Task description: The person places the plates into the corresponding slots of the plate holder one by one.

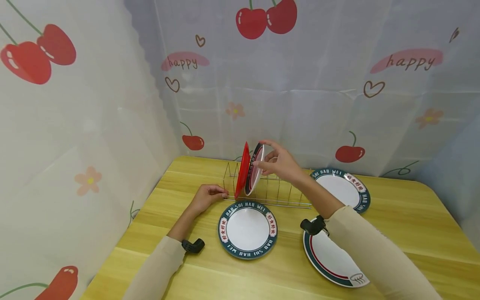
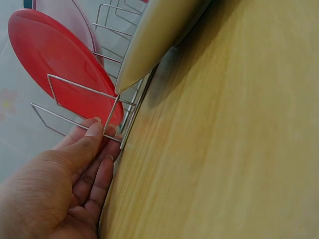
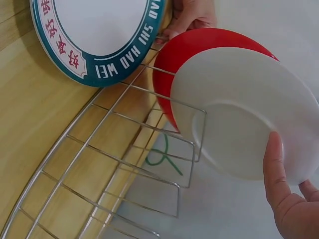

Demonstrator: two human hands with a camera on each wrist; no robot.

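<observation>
A wire dish rack (image 1: pixel 279 204) stands toward the back of the table, and my left hand (image 1: pixel 206 197) pinches the wire at its left end between thumb and fingers. A red plate (image 1: pixel 241 175) stands on edge in the rack near that end. Just right of it, my right hand (image 1: pixel 280 163) grips a dark-rimmed plate (image 1: pixel 256 177) by its upper edge. The right wrist view shows this plate's pale underside (image 3: pixel 234 134), tilted close to the red one. Whether its lower edge rests on the wires, I cannot tell.
A green-rimmed plate (image 1: pixel 247 229) lies flat in front of the rack. Two more lie to the right: a back plate (image 1: pixel 339 189) and a front plate (image 1: pixel 330 254), partly hidden beneath my right forearm. A cherry-printed sheet (image 1: pixel 300 108) hangs behind the table.
</observation>
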